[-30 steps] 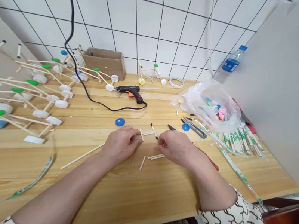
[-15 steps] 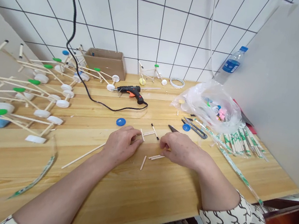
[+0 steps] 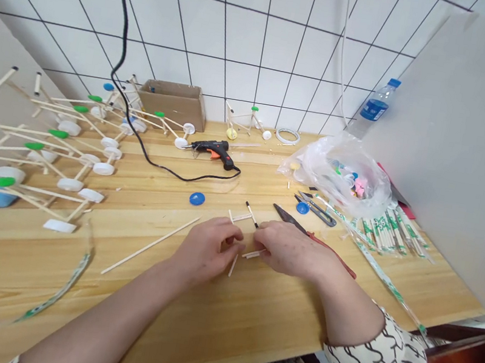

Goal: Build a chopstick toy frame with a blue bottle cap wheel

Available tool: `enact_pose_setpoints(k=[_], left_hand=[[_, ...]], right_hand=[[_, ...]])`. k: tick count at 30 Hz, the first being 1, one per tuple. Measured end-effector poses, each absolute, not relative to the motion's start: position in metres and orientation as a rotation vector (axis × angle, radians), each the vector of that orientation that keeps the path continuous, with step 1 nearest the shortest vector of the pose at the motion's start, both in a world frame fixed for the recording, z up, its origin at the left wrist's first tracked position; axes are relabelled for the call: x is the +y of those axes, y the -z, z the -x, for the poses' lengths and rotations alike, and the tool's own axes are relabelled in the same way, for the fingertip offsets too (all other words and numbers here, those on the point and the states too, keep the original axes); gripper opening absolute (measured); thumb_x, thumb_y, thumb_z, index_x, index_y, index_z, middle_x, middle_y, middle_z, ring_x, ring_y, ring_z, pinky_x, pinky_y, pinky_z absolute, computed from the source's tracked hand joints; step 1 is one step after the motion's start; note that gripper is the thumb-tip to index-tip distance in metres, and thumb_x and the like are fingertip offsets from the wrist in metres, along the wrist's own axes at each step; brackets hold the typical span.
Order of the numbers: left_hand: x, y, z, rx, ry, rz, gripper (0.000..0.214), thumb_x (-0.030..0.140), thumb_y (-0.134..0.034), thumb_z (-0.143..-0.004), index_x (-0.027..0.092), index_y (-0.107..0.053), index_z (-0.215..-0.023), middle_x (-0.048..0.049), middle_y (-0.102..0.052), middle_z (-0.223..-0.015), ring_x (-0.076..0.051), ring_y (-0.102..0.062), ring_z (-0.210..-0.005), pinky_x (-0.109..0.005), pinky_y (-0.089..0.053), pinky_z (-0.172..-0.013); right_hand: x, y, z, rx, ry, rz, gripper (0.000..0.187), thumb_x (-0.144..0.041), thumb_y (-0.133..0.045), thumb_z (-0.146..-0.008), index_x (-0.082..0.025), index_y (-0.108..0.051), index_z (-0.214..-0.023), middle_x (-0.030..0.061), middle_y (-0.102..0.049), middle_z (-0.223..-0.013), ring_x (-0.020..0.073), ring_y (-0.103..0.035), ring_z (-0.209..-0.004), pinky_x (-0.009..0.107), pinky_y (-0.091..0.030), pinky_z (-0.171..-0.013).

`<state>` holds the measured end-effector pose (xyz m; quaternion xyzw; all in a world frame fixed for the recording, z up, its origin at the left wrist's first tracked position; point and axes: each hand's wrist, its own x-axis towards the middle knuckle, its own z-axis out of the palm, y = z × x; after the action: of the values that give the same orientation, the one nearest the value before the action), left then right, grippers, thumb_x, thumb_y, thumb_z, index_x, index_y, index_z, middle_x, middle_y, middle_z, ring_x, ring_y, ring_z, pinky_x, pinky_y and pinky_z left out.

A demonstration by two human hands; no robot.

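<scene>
The H-shaped stick frame (image 3: 244, 216) lies left of the red-handled pliers (image 3: 290, 218). The left hand (image 3: 207, 247) curls narrowly and the right hand (image 3: 285, 246) bunches its fingertips; I cannot tell whether either grips anything. Steadying the frame lightly should keep its joints square.

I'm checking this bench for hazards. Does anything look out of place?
The glue gun looks oddly placed: it lies on its side, its tip right by a white wheel; whether they touch is unclear.

White tiled wall (image 3: 194, 20), wooden tabletop (image 3: 198, 346), pale grey side panels (image 3: 467, 156)
</scene>
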<state>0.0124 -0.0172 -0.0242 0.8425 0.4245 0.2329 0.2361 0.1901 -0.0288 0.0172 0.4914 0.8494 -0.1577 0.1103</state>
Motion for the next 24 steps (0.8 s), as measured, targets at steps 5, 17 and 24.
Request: enact_pose_setpoints(k=[5, 17, 24], left_hand=[[-0.029, 0.024, -0.019, 1.025, -0.497, -2.394, 0.013, 0.02, -0.052, -0.08, 0.02, -0.064, -0.074, -0.0018, -0.06, -0.071, -0.015, -0.055, -0.069, -0.025, -0.042, -0.061], [-0.03, 0.034, -0.022, 1.026, -0.368, -2.521, 0.019, 0.017, -0.043, -0.083, 0.019, -0.062, -0.08, -0.0053, -0.061, -0.081, -0.018, -0.056, -0.079, -0.029, -0.044, -0.068], [-0.003, 0.033, 0.007, 1.159, -0.432, -2.566, 0.02, 0.022, -0.043, -0.083, 0.02, -0.062, -0.078, -0.0057, -0.061, -0.083, -0.019, -0.055, -0.082, -0.029, -0.044, -0.07]], right_hand=[[-0.029, -0.018, -0.187, 2.487, 0.417, -1.37, 0.016, -0.008, -0.051, -0.071, -0.014, -0.065, -0.076, 0.0094, -0.066, -0.083, 0.0225, -0.063, -0.077, 0.027, -0.04, -0.062], [-0.029, -0.019, -0.184, 2.469, 0.455, -1.388, 0.017, -0.01, -0.05, -0.075, -0.015, -0.066, -0.078, 0.009, -0.069, -0.084, 0.0223, -0.064, -0.078, 0.026, -0.04, -0.062], [-0.029, -0.025, -0.185, 2.398, 0.458, -1.471, 0.019, -0.009, -0.051, -0.075, -0.016, -0.067, -0.081, 0.01, -0.069, -0.088, 0.0209, -0.063, -0.081, 0.025, -0.041, -0.065]])
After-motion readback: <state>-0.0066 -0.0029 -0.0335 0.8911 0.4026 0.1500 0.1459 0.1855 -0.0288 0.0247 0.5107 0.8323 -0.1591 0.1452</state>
